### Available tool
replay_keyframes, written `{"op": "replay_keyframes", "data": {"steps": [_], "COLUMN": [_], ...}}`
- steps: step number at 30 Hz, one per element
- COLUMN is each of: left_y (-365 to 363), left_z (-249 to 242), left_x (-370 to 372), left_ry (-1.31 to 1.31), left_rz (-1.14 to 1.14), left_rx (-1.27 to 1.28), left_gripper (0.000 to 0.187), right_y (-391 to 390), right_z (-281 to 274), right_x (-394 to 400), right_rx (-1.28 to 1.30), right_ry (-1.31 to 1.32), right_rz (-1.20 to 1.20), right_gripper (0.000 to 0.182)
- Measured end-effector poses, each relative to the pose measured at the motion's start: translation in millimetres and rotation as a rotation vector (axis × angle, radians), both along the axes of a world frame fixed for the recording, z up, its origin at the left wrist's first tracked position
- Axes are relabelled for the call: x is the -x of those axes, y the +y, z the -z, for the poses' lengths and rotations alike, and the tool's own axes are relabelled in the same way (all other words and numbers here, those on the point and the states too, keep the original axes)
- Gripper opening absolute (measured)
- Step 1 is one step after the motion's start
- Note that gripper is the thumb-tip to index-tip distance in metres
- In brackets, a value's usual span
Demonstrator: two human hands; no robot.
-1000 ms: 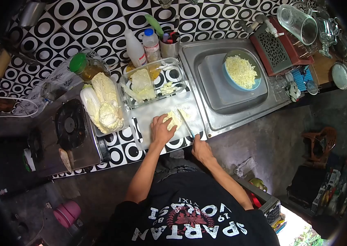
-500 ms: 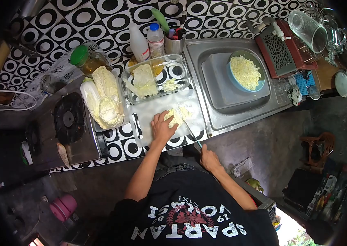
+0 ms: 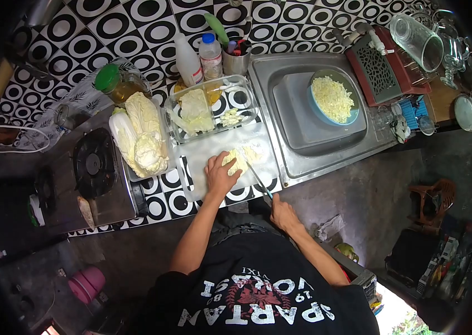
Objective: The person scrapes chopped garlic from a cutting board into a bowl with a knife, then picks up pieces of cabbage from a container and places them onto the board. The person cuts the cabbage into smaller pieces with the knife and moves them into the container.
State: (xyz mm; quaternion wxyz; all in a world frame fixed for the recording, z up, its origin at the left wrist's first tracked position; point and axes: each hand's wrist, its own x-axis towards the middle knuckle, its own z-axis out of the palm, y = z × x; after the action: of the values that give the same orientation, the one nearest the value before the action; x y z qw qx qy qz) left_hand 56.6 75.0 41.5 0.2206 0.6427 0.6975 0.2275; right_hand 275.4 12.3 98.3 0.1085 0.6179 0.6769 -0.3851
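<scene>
The left hand (image 3: 220, 177) lies palm down, fingers spread slightly, pressing on a piece of cabbage (image 3: 240, 160) at the middle of a white cutting board (image 3: 202, 153). The right hand (image 3: 284, 214) is closed around the handle of a knife (image 3: 259, 180), whose blade runs up toward eleven o'clock from the fist and meets the cabbage just beside the left fingertips. The hand itself hangs off the counter edge, at five o'clock from the board.

At twelve o'clock from the board, touching its far edge, sits a clear glass dish (image 3: 245, 97) holding cabbage leaves and a few cut bits. At nine o'clock from the board, whole cabbage heads (image 3: 138, 137) lie on a tray, and beyond them at nine o'clock stands a gas burner (image 3: 92, 163). A green-lidded jar (image 3: 114, 85) stands at eleven o'clock from the cabbage heads. Two plastic bottles (image 3: 198, 54) and a metal cup of utensils (image 3: 236, 58) stand against the patterned wall at twelve o'clock from the dish.

At three o'clock from the board lies a steel sink (image 3: 297, 120), and in it a blue bowl (image 3: 315, 111) filled with chopped cabbage. A red dish rack (image 3: 384, 67) with a glass jar stands at two o'clock from the sink.
</scene>
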Motion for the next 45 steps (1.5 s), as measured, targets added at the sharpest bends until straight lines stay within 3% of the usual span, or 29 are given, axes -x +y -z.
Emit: {"op": "replay_keyframes", "data": {"steps": [11, 27, 33, 42, 45], "left_y": [-1, 0, 0, 1, 3], "left_z": [0, -1, -2, -6, -4], "left_x": [2, 0, 0, 0, 1], "left_ry": [-0.043, -0.023, -0.038, -0.016, -0.035], "left_rz": [-0.004, -0.015, -0.019, -0.026, -0.030], "left_rx": [0.001, -0.015, -0.013, 0.026, 0.013], "left_gripper": [0.038, 0.037, 0.034, 0.033, 0.033], "right_y": [1, 39, 46, 63, 49], "right_z": [14, 11, 13, 28, 25], "right_x": [-7, 46, 56, 80, 59], "right_rx": [-0.061, -0.138, -0.073, -0.122, -0.108], "right_ry": [-0.028, 0.086, 0.003, 0.023, 0.004], "right_rz": [0.000, -0.047, -0.089, -0.028, -0.046], "right_gripper": [0.032, 0.025, 0.036, 0.022, 0.033]}}
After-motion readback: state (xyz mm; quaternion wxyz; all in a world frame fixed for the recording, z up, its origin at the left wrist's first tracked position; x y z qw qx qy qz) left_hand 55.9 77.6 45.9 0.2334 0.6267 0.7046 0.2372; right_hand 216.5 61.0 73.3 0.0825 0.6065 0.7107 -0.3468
